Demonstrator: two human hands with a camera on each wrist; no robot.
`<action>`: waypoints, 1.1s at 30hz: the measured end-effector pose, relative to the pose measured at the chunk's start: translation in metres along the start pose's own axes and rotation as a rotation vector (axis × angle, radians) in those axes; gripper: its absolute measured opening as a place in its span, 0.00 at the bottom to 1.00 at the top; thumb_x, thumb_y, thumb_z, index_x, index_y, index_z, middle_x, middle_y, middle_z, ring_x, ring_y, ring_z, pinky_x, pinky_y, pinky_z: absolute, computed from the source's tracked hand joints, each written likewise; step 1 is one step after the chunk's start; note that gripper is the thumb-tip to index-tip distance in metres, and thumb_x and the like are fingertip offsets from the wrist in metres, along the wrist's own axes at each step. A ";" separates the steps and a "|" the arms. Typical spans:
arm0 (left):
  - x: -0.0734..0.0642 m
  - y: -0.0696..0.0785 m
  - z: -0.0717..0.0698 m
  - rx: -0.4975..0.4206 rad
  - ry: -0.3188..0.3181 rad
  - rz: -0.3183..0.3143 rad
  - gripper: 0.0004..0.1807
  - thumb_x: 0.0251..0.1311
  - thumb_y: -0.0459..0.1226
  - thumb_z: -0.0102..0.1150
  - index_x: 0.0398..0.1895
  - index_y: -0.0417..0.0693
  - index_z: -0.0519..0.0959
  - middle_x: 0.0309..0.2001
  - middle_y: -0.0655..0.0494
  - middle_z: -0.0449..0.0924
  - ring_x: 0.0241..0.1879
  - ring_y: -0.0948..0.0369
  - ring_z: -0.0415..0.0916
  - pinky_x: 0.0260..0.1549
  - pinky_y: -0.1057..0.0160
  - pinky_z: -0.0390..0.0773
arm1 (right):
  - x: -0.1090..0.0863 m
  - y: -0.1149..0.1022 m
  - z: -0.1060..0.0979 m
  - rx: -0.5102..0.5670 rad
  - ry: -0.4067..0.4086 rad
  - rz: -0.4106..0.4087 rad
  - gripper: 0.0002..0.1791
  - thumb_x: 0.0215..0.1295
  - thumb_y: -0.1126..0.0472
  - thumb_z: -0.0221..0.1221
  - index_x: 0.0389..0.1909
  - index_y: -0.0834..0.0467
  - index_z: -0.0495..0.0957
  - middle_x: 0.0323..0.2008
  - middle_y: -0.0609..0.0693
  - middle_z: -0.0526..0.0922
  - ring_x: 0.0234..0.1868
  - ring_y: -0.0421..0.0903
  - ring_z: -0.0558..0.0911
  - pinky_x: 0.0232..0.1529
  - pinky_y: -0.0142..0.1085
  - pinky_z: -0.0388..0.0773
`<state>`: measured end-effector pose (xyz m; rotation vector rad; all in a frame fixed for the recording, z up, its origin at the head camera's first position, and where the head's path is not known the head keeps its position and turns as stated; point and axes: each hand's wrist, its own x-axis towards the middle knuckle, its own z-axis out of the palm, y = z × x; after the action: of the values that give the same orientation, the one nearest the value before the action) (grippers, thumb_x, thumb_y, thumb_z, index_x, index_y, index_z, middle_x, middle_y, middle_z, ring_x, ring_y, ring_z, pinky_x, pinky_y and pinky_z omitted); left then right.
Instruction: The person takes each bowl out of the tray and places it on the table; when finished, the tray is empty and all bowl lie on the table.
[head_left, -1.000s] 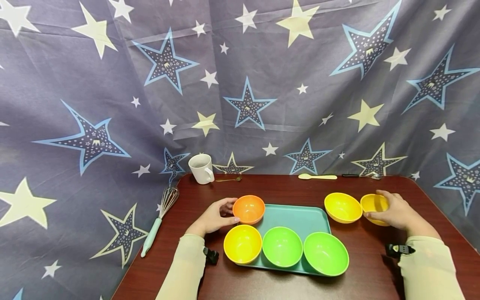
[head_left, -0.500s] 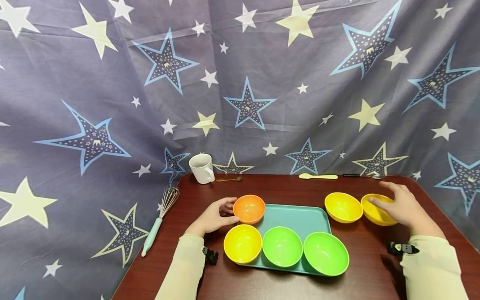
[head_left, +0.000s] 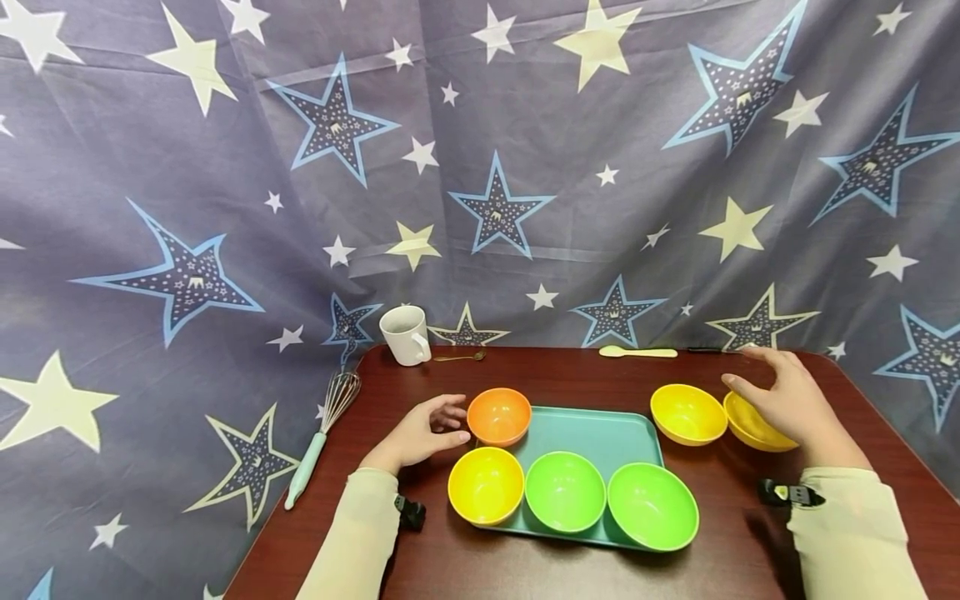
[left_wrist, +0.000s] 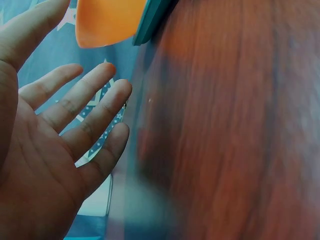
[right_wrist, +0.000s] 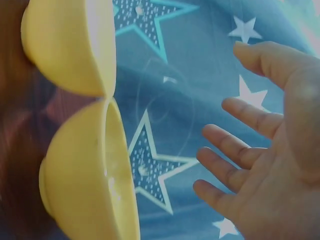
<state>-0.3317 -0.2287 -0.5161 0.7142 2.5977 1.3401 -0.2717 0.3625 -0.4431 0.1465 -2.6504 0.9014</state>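
My left hand (head_left: 422, 432) is beside the orange bowl (head_left: 499, 417), fingers spread and apart from it; the left wrist view shows a gap between the fingertips and the orange bowl (left_wrist: 107, 22). That bowl sits on the back left corner of the teal tray (head_left: 592, 429). Along the tray's front stand a yellow bowl (head_left: 486, 487) and two green bowls (head_left: 565, 492). My right hand (head_left: 791, 404) hovers above the rightmost yellow bowl (head_left: 753, 427), holding nothing and partly hiding it. In the right wrist view this bowl (right_wrist: 85, 170) touches another yellow bowl (right_wrist: 70, 45).
At the back left stand a white mug (head_left: 406, 336) and a small spoon (head_left: 461, 357). A whisk (head_left: 322, 437) lies along the left edge. A cream-coloured spatula (head_left: 637, 352) and a black-handled utensil (head_left: 705, 350) lie at the back. A star-patterned cloth (head_left: 495, 275) hangs behind the table.
My right hand has let go of the rightmost yellow bowl and risen above it. My left hand has drawn slightly left, off the orange bowl. The bowls stay in place.
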 end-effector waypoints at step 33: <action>-0.060 0.014 0.005 -0.070 -0.037 0.021 0.39 0.65 0.44 0.73 0.76 0.46 0.68 0.68 0.46 0.75 0.59 0.53 0.80 0.58 0.48 0.79 | 0.042 -0.088 0.038 0.237 -0.310 -0.041 0.35 0.75 0.47 0.64 0.72 0.64 0.69 0.65 0.68 0.76 0.60 0.65 0.80 0.57 0.57 0.80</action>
<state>-0.2727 -0.2459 -0.5137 0.7503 2.5081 1.4019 -0.3044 0.2696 -0.4064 0.4281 -2.7937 1.2677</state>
